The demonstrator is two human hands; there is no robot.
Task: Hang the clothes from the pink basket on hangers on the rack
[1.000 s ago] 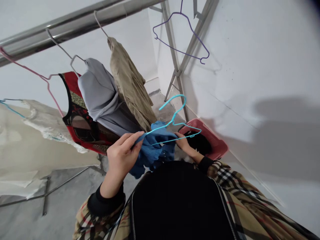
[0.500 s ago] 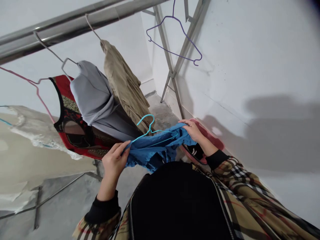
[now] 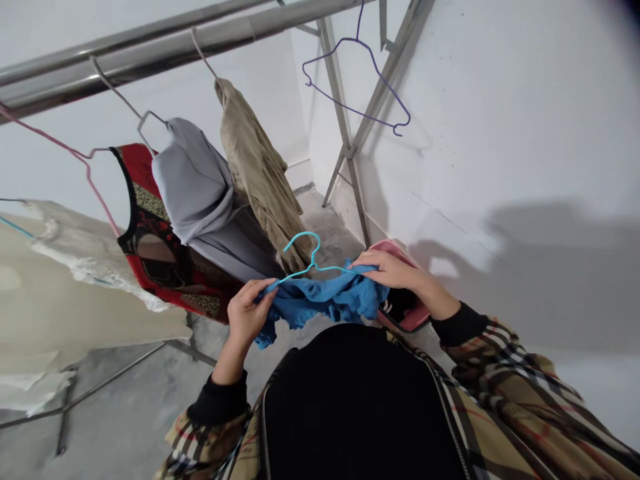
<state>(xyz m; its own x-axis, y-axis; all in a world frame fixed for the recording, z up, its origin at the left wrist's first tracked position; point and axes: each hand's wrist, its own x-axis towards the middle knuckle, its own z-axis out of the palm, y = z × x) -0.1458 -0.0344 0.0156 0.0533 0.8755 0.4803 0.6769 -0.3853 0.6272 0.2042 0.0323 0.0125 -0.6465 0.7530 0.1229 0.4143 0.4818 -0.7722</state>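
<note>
The left hand (image 3: pixel 245 317) and right hand (image 3: pixel 395 273) grip a crumpled blue shirt (image 3: pixel 320 307), with a light-blue wire hanger (image 3: pixel 313 257) poking out at its top. A pink basket (image 3: pixel 407 313) sits just below the right hand. A gray top (image 3: pixel 193 183) and a tan shirt (image 3: pixel 255 173) hang from a steel rail (image 3: pixel 150 47) beyond.

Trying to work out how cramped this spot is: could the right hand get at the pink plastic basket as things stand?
Probably yes. The right hand is just above the pink plastic basket, and nothing seems to stand between them. However, it is gripping the blue garment, so it would likely have to let go first.
</note>
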